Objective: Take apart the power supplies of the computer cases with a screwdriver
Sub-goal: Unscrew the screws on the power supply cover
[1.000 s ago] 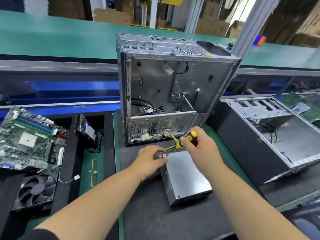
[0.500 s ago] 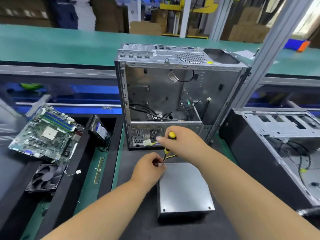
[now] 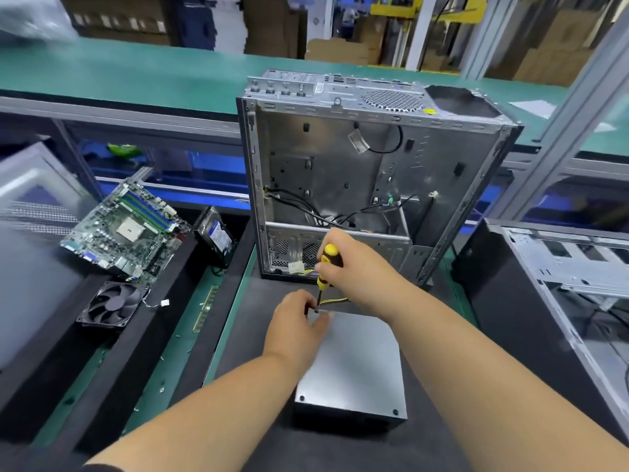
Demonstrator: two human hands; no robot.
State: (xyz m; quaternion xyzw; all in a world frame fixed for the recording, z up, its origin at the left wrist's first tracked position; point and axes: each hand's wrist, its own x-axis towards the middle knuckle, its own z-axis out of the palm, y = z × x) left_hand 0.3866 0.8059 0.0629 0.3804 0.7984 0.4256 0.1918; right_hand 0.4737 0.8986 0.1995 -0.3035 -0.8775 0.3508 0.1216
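Flat grey sheet-metal power supply box [image 3: 354, 366] lying just in front of the upright open steel computer case [image 3: 374, 172], likely heavy, rigid, slick-sided, best steadied at its corner, left hand [image 3: 296, 327] pinching there, right hand [image 3: 354, 267] gripping the yellow-and-black screwdriver [image 3: 327, 264].

We are seeing a brightly, evenly lit bench under overhead light, with soft shadows pooling beneath the power supply [image 3: 354, 366], glare shining off the open computer case [image 3: 340, 165], motion blur smearing the left edge and far background, and wide-angle distortion bending the straight rails at the borders
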